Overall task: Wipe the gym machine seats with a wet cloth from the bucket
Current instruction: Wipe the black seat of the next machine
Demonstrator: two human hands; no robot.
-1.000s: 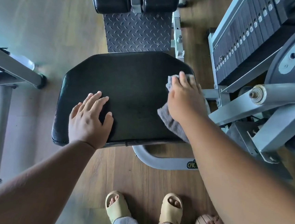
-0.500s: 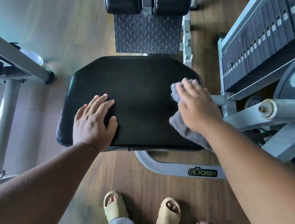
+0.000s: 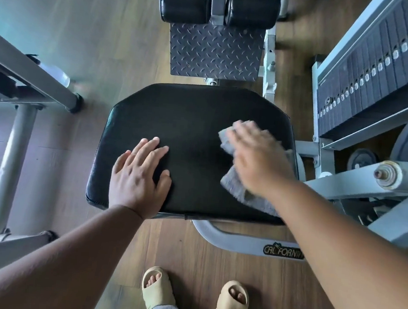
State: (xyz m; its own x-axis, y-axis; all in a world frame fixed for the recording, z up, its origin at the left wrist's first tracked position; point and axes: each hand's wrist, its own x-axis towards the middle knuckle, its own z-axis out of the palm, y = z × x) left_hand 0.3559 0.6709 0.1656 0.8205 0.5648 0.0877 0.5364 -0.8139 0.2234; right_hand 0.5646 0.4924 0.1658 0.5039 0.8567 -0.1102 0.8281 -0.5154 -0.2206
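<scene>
A black padded machine seat (image 3: 189, 118) fills the middle of the view. My left hand (image 3: 138, 177) rests flat on its near left part, fingers straight. My right hand (image 3: 259, 161) presses a grey cloth (image 3: 235, 181) flat against the seat's right half; the hand is blurred with motion and covers most of the cloth. Cloth edges stick out past the fingertips and below the wrist. No bucket is in view.
Beyond the seat are a checker-plate footrest (image 3: 215, 52) and two black roller pads (image 3: 186, 3). A weight stack (image 3: 378, 63) and grey frame arm (image 3: 358, 177) stand to the right. Another machine's grey frame (image 3: 13, 152) is at left. My sandalled feet (image 3: 159, 291) stand on the wooden floor.
My right hand has slid the cloth leftward from the seat's right edge onto its surface. My left hand stays in place. The camera has shifted slightly.
</scene>
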